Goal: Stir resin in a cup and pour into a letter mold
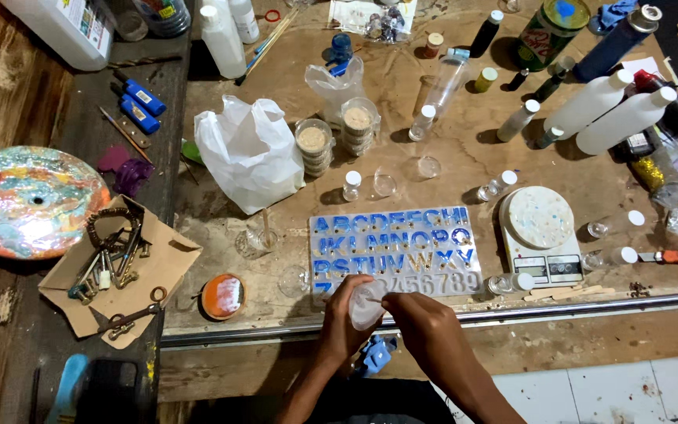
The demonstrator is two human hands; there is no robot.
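Our stained brown worktable [449,149] is crowded with bottles, and a clear letter mold [395,250] lies at its near edge. Both forearms rise from below and meet over the mold's bottom row. Our left hand [342,312] wraps a small clear cup [367,304], while our right hand [425,320] pinches what may be a thin stick at its mouth.

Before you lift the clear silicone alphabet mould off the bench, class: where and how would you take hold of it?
Take the flat, rectangular clear silicone alphabet mould by its two short edges, one hand on each, coming in level from the sides. It lies flat and is wide and thin, and several letter cavities look filled with blue, so a one-sided grip would probably let it sag and spill. The white digital scale crowds the right edge.
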